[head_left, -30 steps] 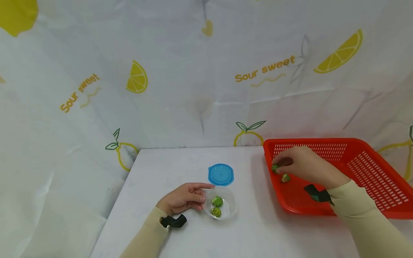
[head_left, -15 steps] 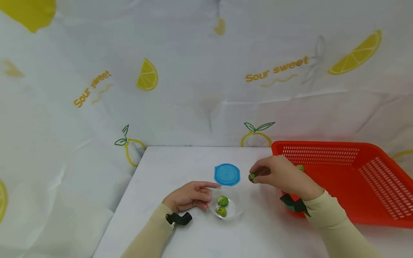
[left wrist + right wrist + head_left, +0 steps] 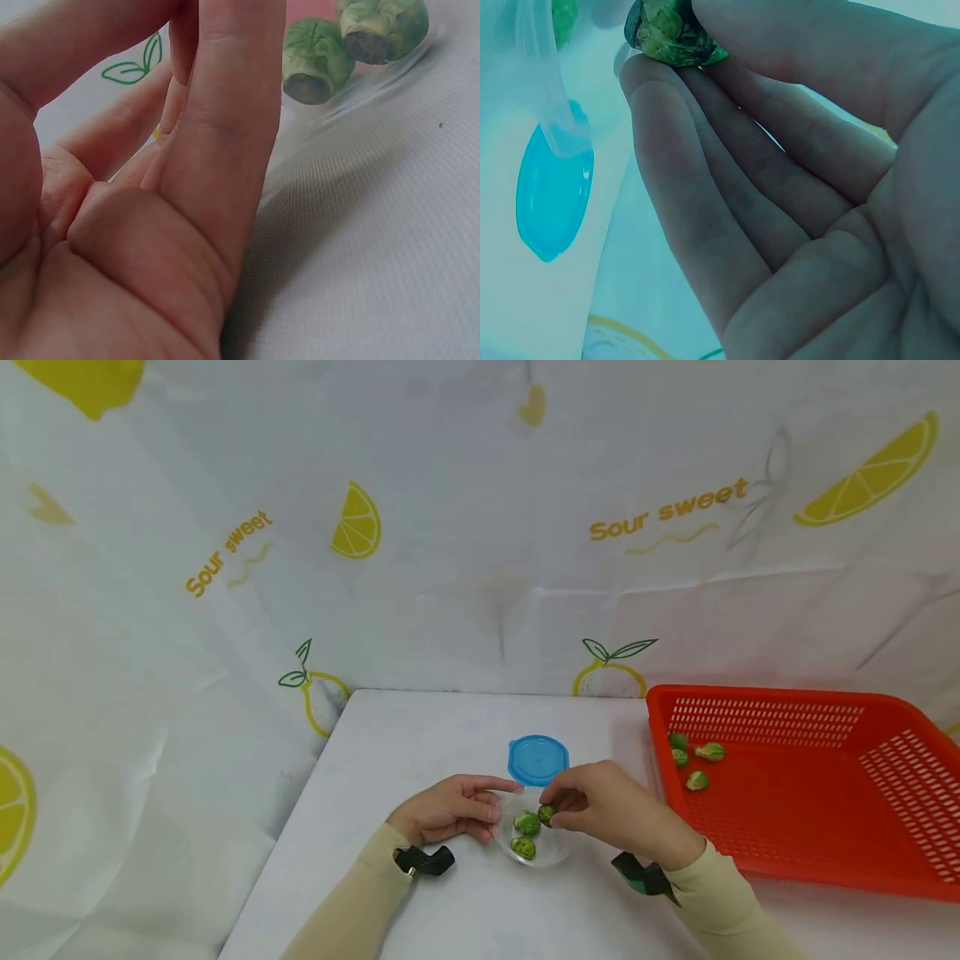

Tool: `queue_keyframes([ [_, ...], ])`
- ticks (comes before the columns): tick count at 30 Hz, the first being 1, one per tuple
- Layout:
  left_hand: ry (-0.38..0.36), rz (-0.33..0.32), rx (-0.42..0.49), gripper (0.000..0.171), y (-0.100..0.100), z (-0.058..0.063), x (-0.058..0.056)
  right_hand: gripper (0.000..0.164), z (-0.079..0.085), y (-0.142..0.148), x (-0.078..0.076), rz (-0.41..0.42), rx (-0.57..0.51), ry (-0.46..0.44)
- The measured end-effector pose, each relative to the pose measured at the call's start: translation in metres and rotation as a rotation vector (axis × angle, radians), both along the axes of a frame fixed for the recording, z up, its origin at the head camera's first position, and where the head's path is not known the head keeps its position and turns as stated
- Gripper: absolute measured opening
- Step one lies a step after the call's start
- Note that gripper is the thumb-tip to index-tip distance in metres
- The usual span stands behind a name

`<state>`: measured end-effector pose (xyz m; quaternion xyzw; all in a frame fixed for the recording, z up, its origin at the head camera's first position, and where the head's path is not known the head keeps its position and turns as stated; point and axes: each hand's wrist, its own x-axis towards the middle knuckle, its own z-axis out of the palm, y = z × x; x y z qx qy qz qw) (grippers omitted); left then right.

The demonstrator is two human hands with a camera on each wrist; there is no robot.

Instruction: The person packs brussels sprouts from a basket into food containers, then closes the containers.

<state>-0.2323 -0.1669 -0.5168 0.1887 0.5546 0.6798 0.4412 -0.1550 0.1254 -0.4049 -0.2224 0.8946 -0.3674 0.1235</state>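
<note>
In the head view my left hand [image 3: 453,810] grips the left side of a clear plastic bowl [image 3: 551,853], its index finger along the far rim. Two Brussels sprouts lie in the bowl, one green sprout [image 3: 527,823] and a yellower sprout [image 3: 523,847] nearer me; both also show in the left wrist view. Over the bowl's right side, my right hand [image 3: 618,810] pinches another Brussels sprout [image 3: 671,34] between thumb and fingertips. Just behind the bowl a blue lid [image 3: 538,760] lies flat on the table.
A red plastic basket [image 3: 795,827] with slotted walls stands at the right of the white table [image 3: 420,735]. Several Brussels sprouts [image 3: 709,752] lie in its left end. A white backdrop [image 3: 450,527] printed with lemons rises behind the table.
My right hand has lifted a sprout from the basket and carried it left to above the bowl. The left hand has stayed at the bowl. The head view has shifted slightly.
</note>
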Motion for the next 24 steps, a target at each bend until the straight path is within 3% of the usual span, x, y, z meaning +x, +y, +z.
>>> queue_keyframes([
  [7,0.001,-0.004,0.001,0.057,0.002,0.002,0.0,0.018,-0.004,-0.01,0.005,0.017,0.015,-0.051],
  [24,0.009,0.001,-0.002,0.057,-0.001,0.002,0.001,0.012,-0.01,-0.019,0.007,0.081,0.094,0.008],
])
